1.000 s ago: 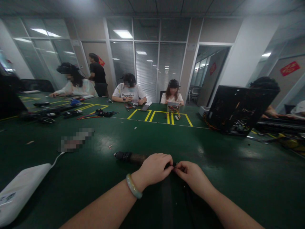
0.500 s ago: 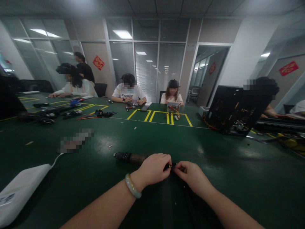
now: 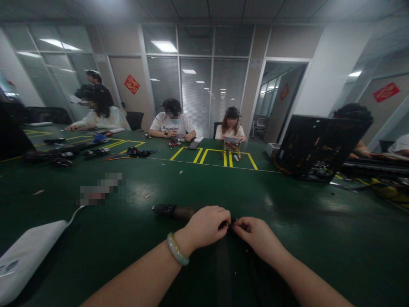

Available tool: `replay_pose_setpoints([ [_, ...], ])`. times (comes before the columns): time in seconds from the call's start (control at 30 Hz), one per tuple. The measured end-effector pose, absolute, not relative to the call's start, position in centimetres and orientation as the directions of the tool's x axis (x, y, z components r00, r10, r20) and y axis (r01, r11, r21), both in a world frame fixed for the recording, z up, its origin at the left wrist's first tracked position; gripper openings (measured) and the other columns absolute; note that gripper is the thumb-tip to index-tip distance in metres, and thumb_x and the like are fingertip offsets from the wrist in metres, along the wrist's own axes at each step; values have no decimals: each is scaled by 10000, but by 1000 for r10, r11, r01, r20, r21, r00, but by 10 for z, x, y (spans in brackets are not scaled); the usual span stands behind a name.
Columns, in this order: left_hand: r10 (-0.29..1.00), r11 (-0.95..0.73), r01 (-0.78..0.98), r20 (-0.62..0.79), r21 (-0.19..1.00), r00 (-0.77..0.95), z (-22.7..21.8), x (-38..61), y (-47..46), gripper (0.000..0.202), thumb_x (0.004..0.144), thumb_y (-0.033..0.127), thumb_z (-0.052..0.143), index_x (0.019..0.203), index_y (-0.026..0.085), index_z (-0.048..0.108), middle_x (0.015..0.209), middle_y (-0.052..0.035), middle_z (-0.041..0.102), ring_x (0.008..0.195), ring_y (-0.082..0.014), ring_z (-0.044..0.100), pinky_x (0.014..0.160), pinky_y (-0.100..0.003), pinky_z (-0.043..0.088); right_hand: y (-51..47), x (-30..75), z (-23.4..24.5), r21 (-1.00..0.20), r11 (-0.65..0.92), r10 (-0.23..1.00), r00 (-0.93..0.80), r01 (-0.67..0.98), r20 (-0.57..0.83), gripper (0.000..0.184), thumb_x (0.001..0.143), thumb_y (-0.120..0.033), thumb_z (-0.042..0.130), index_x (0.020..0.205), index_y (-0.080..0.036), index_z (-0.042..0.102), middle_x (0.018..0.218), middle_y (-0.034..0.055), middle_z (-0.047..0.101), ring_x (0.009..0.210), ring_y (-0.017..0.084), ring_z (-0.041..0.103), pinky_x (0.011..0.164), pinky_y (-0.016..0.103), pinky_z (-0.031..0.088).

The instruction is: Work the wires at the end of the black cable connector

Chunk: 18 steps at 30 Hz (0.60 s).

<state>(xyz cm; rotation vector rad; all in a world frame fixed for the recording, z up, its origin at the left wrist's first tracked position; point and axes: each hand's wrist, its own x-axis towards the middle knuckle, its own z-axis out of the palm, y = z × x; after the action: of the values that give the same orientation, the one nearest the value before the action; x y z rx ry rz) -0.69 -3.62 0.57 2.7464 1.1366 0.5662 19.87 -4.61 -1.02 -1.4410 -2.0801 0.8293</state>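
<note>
My left hand (image 3: pixel 207 224), with a pale green bangle (image 3: pixel 177 249) at its wrist, is closed in a pinch. At its fingertips shows a small dark piece with a brassy glint, too small to name. Just to the right, my right hand (image 3: pixel 257 235) is also closed, thumb against fingers, on something dark that its fingers mostly hide. The fingertips of both hands nearly meet low over the table. Behind my left hand lies a dark power screwdriver (image 3: pixel 180 212), its chuck pointing left; the hand covers its other end.
A white power bank-like case (image 3: pixel 32 256) with a white cable lies at the left. Bundled cables (image 3: pixel 131 153) lie farther back. A black computer case (image 3: pixel 319 147) stands at the right. Several people sit around the green table (image 3: pixel 306 204).
Both hands have hardly moved, still pinching close together. In the background at the left, a standing person in black has shifted left.
</note>
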Motion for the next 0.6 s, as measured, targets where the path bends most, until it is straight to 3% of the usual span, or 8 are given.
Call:
replay_pose_setpoints([
  [0.37,657,-753,612,313,241,685,5,-8,-33,112,828,138,588,910,213,590,914,-2,636,888,-185,591,811,-318,446,-46,198,-11,-681,268,942,-333,682,38,180,873,-302,559,851,-229,722,810,6,710,715,178,634,618,246,405],
  [0.6,733,-679,684,280,266,620,4,-8,-34,157,836,219,601,986,224,555,920,-15,616,873,-194,589,794,-317,451,-46,198,-12,-686,273,943,-329,675,52,158,866,-305,579,840,-237,719,802,-17,710,709,160,633,610,233,390],
])
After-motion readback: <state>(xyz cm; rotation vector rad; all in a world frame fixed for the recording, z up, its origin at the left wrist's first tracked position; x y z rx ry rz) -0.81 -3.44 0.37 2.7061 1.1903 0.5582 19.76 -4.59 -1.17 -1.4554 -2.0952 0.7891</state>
